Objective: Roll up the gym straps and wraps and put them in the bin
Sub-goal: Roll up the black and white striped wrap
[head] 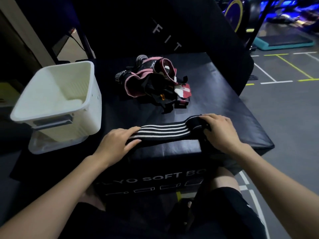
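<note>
Nearest to the person, both bare forearms reached forward over dark shorts and bare knees toward a black padded plyo box (215,94) with white lettering on its front face. A long black elastic wrap with white lengthwise stripes (165,130) lay stretched flat along the near edge of the box top, running from one hand to the other.

The left hand (117,144) rested on the wrap's left end, its fingers fairly straight on top of the fabric and the thumb lying along the near edge, so the end was pressed down and lightly pinched between thumb and fingers. The right hand (219,130) sat over the wrap's right end, where the fabric turned plain black and bunched up; its fingers were curled down over that bunched end, gripping it. A loose black length hung from under that hand down the front of the box.

Further back, in the middle of the box top and well apart from the hands, sat a tangled heap of other gym straps and wraps (153,81) in pink, black, dark red and white, with another striped piece poking out at the back.

To the left, beside the box, stood a white rectangular plastic bin (93,104) with a handle slot in its near wall, tilted a little. Beyond lay a grey gym floor with white and yellow lines and a teal-edged step platform (283,43).
</note>
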